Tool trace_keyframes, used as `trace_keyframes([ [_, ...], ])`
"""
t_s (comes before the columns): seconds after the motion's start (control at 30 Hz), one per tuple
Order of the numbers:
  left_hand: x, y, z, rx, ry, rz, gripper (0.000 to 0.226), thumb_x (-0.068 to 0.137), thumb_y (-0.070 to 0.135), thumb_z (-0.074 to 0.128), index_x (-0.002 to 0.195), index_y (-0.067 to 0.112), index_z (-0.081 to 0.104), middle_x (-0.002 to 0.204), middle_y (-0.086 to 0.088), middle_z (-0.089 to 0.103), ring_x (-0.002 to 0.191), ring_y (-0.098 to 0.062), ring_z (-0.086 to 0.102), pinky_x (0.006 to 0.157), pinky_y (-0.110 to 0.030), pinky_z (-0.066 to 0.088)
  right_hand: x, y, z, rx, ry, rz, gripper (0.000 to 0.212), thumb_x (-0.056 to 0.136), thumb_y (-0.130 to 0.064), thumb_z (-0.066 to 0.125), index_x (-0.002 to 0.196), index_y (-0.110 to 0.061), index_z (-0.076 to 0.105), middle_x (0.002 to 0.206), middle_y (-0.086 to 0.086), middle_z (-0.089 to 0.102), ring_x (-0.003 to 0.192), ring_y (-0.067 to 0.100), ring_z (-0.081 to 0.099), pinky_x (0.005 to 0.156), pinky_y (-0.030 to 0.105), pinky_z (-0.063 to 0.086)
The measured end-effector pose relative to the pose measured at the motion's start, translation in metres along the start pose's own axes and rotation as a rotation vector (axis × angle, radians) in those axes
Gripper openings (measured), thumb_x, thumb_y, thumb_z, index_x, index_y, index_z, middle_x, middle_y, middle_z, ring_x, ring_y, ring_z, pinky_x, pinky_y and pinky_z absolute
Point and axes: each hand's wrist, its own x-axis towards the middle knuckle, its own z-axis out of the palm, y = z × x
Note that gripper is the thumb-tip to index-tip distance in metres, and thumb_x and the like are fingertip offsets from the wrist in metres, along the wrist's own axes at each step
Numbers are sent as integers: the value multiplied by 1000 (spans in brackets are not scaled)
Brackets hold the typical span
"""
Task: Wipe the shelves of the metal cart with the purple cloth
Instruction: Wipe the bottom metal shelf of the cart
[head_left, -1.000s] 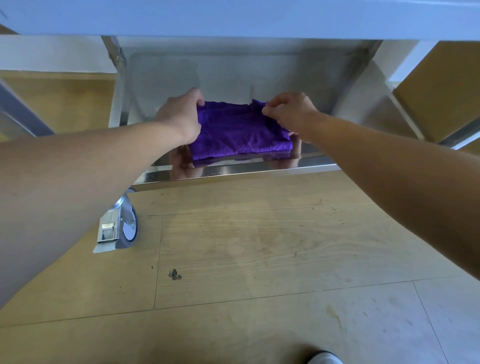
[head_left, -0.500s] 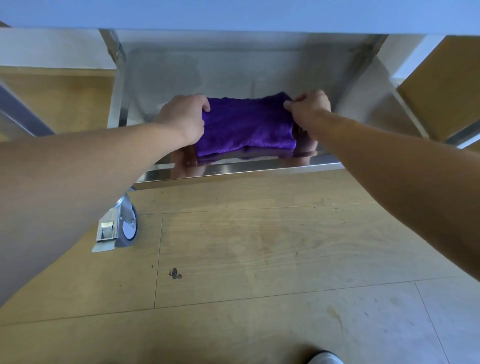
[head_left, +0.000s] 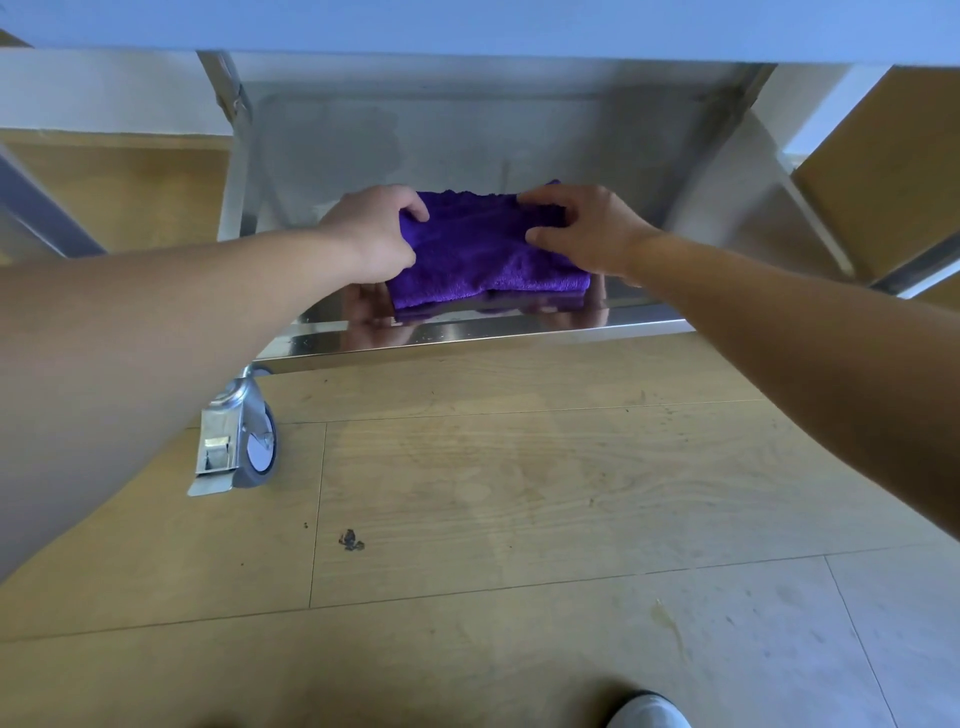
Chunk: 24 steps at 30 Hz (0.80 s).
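A white shoe tip (head_left: 649, 711) shows at the bottom edge, on a floor (head_left: 519, 493) of pale wood-look planks with a dark stain (head_left: 351, 540) left of centre; beyond it a caster (head_left: 249, 436) with its brake tab stands under the cart's near left corner; both bare forearms reach in from the sides over the floor and hide part of it; the low shelf (head_left: 467, 332) of the cart is shiny steel, its front lip mirroring hands and cloth; the folded cloth (head_left: 483, 254) lies on that shelf near the front edge; the left hand (head_left: 376, 234) pinches its left end, the right hand (head_left: 592, 228) presses and grips its right end; an upper shelf (head_left: 467, 26) overhangs the top, hiding the rear; a white wall (head_left: 104, 88) runs behind.
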Motion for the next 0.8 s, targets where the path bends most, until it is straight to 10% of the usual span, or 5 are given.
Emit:
trace_keyframes([
  [0.23, -5, 4, -10, -180, 8, -66, 45, 84, 4, 60, 128, 14, 60, 125, -12, 59, 103, -25, 57, 91, -33, 47, 2, -5, -4, 483, -54, 166, 38, 86, 0, 68, 121, -13, 65, 105, 6, 65, 89, 19, 66, 71, 19, 55],
  [0.43, -13, 7, -16, 12, -22, -7, 62, 78, 15, 79, 134, 4, 54, 133, -16, 57, 120, -33, 53, 103, -36, 42, -4, -2, -11, -258, -91, -45, 49, 77, -37, 79, 121, -19, 64, 97, -5, 61, 85, 14, 60, 71, 17, 45],
  [0.57, -17, 7, -27, 24, 167, 64, 22, 81, 14, 69, 102, 7, 72, 101, -14, 69, 95, -31, 61, 78, -30, 45, -1, -3, -24, 43, -45, 23, 29, 68, -40, 84, 85, -24, 68, 77, -7, 67, 71, 11, 63, 56, 11, 44],
  [0.7, -16, 1, -42, -322, 123, -18, 20, 75, 26, 63, 88, 13, 69, 80, -6, 64, 71, -17, 57, 67, -29, 48, 0, 1, -30, 722, -200, 122, 56, 67, -26, 86, 113, -4, 65, 111, 12, 71, 105, 25, 68, 88, 35, 55],
  [0.8, -14, 0, -39, -564, 51, -81, 9, 82, 20, 64, 90, 16, 63, 85, -5, 65, 78, -20, 65, 59, -30, 60, 4, 0, -27, 867, -209, 175, 51, 74, -22, 83, 116, -5, 60, 112, 13, 71, 102, 28, 69, 77, 37, 58],
])
